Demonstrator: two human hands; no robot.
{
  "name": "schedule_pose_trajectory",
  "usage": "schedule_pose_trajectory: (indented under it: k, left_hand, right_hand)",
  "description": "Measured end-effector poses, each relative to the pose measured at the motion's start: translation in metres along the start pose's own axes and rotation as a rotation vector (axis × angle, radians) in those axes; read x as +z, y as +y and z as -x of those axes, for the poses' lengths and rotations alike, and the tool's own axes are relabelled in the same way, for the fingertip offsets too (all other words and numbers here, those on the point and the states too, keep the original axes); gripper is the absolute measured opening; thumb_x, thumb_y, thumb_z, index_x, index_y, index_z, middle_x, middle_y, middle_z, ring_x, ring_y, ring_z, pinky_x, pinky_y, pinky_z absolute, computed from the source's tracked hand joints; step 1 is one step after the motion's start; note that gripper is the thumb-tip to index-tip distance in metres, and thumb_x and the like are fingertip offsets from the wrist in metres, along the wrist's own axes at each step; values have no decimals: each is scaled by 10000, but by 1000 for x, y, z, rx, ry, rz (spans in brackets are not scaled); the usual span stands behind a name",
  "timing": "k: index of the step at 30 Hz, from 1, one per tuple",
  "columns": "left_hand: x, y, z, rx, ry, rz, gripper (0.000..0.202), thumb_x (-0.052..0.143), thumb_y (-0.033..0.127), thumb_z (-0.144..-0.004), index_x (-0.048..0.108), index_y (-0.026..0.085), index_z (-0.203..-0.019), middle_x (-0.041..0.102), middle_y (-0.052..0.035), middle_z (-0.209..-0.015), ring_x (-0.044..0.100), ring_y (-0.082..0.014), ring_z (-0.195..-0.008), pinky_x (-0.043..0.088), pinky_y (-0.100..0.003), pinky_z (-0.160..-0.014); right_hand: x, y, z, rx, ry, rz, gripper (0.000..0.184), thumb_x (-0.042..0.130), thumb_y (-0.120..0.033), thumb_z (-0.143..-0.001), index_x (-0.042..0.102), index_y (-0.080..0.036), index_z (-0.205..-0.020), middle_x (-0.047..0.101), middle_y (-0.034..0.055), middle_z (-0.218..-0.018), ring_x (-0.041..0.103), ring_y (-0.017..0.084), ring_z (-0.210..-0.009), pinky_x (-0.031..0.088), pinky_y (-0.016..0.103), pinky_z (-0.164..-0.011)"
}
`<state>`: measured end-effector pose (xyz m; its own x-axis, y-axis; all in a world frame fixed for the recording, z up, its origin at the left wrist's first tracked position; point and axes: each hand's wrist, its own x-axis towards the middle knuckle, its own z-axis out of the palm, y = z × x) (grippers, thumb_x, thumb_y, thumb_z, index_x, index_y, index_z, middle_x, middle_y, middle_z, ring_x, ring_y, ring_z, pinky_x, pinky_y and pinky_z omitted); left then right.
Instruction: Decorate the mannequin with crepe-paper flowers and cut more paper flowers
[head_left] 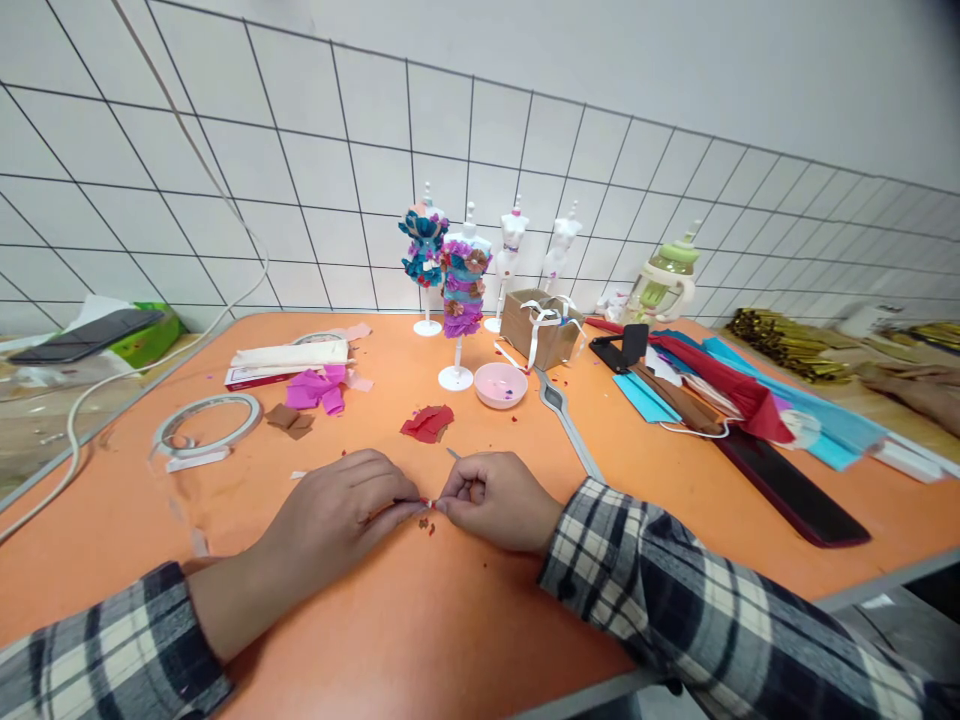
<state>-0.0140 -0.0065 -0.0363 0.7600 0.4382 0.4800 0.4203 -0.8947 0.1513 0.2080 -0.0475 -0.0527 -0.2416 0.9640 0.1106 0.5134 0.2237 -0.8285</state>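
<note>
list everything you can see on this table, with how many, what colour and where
mannequins: four, two dressed in blue and purple, two bare white, back centre
bowl: one, pink, centre
red paper scraps: one pile, ahead of the hands
pink paper scraps: one pile, left
tape ring: one, white, left
box: one, brown with white ribbon, back centre
paper sheets: several, red, blue, brown, right
left hand: fingers pinching a tiny red piece
right hand: fingers pinching the same piece
</note>
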Motion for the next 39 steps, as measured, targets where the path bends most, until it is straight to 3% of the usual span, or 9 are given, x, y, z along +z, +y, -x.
schedule_pose_trajectory:
  k: [6,10,15,19,23,31,35,39]
  left_hand:
    - [-1,-2,3,-31,96,-35,265,520,362,-1010,741,217,-999,776,-39,-857,708,-195,-789,503,-278,-676]
    - [-4,2,1,-258,142,86,271,606,437,-934,761,216,-930,775,-55,-888,712,-214,-805,547,-296,-720]
    - [-1,4,-8,-512,55,533,318,613,466,-898,786,220,-794,777,-53,-846,732,-194,-762,592,-269,-700]
    - [1,3,-9,-538,43,626,302,697,503,-844,800,219,-827,785,-64,-875,736,-212,-799,612,-318,-772]
    - [3,0,-6,-656,68,678,381,742,559,-795,783,202,-921,803,-87,-924,750,-240,-829,630,-341,-744]
    - [0,4,-9,-549,48,691,286,713,473,-836,767,209,-743,753,-50,-813,701,-185,-733,604,-307,-718]
    - [0,6,-8,-500,32,639,259,687,422,-853,752,199,-738,736,-49,-785,695,-177,-706,594,-290,-699]
    - [0,9,-9,-440,-3,582,200,692,371,-844,760,213,-743,738,-38,-787,702,-176,-727,586,-288,-733]
  right_hand:
    - [-2,-2,-3,80,7,-64,99,723,-235,-768,699,-166,-701,545,-60,-559,407,65,-509,330,204,-538]
    - [-6,-3,-5,145,79,-136,109,724,-266,-791,732,-160,-769,554,-51,-581,404,73,-521,323,209,-524]
    - [-6,-6,-2,-38,186,-61,75,745,-235,-780,771,-174,-816,603,-30,-645,449,83,-567,366,223,-584]
    - [-4,-6,0,-112,147,-16,49,750,-221,-792,778,-185,-811,632,-18,-680,474,85,-587,384,229,-615]
    - [-2,-5,0,-116,200,-32,62,747,-239,-808,784,-197,-833,631,-13,-686,480,88,-579,390,228,-598]
    - [0,-8,1,-140,147,-63,77,760,-249,-795,769,-184,-835,651,-13,-705,498,80,-574,407,223,-610]
    - [-3,-10,1,-102,106,-52,204,754,-323,-812,753,-187,-964,671,-12,-789,507,78,-591,417,228,-628]
    - [-4,-11,1,-124,111,-61,101,747,-253,-810,752,-189,-888,652,-13,-782,492,81,-608,403,226,-630]
